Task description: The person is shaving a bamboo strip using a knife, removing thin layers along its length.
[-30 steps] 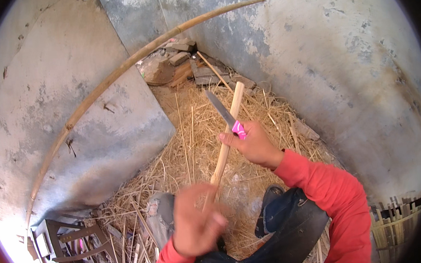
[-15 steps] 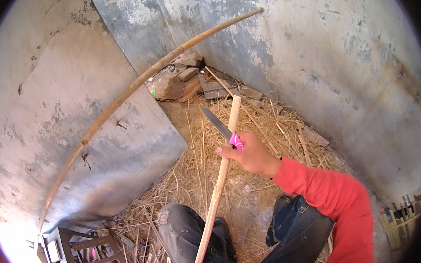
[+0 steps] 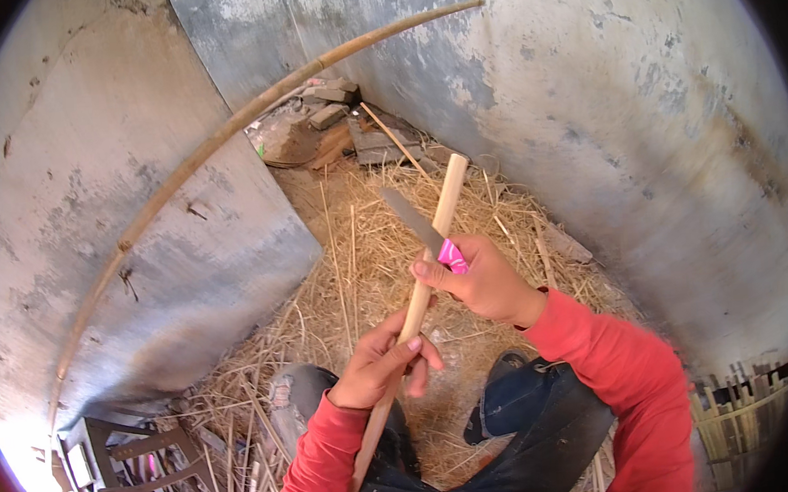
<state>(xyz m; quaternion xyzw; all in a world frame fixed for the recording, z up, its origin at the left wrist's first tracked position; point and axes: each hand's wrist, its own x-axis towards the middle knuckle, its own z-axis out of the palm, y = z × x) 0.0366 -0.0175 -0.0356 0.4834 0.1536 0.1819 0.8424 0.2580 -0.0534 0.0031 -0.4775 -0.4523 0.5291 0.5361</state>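
Observation:
A long, pale split bamboo strip (image 3: 448, 196) slants up in front of me from beside my legs. My right hand (image 3: 492, 280) grips a knife (image 3: 418, 224) with a pink-patterned handle; its grey blade crosses the strip and points up to the left. That hand's thumb presses along the strip near the handle. Lower down, my left hand (image 3: 375, 366) clasps the strip, thumb on the front and fingers curled round behind it, some of them blurred. The strip's bottom end is hidden by my left sleeve and leg.
Straw and shavings (image 3: 324, 287) cover the floor. A long bamboo pole (image 3: 222, 135) leans across the left wall. Bricks (image 3: 330, 113) lie in the far corner. A dark slatted frame (image 3: 154, 473) stands at lower left, and a woven bamboo basket (image 3: 744, 413) at lower right.
My left hand has come up from below and taken hold of the bamboo strip. The right hand still holds the knife and has shifted slightly right. The whole view has shifted a little.

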